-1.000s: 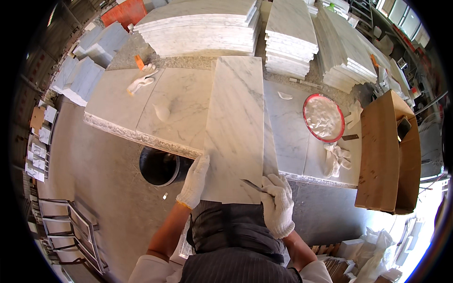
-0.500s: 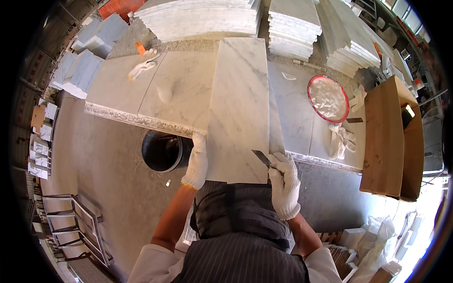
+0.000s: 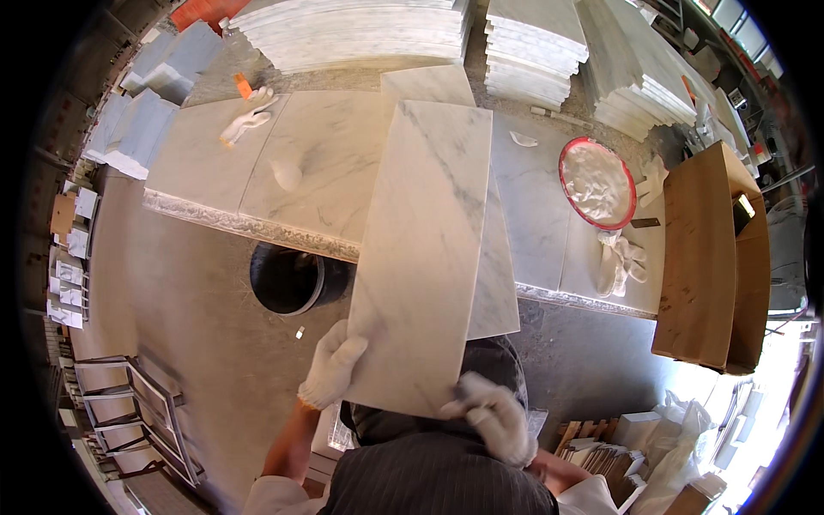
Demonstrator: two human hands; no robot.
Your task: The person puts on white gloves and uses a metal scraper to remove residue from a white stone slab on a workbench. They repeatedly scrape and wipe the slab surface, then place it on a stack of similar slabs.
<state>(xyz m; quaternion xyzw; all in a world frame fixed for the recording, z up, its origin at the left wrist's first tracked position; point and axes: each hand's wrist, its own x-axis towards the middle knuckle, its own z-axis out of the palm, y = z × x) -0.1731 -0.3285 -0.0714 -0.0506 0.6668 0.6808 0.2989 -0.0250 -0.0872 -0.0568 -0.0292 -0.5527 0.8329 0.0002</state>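
Note:
A long white marble slab with grey veins lies askew over a second marble slab, its near end overhanging toward my body. My left hand, in a white knitted glove, grips the slab's left edge close to the near corner, thumb on top. At the near right corner is my gloved right hand, smeared by motion, fingers curled. A grey blur at its fingertips matches the putty knife seen clearly there earlier. The slab's underside and my left fingertips beneath it are hidden.
On the slab-topped bench sit a red-rimmed bowl of white paste, another putty knife and loose gloves. Slab stacks stand behind. A cardboard box is at right, a black bucket below the left bench edge.
The top slab has slid toward me and turned slightly, uncovering more of the slab beneath. Both hands have moved nearer my body, the right one to the near corner.

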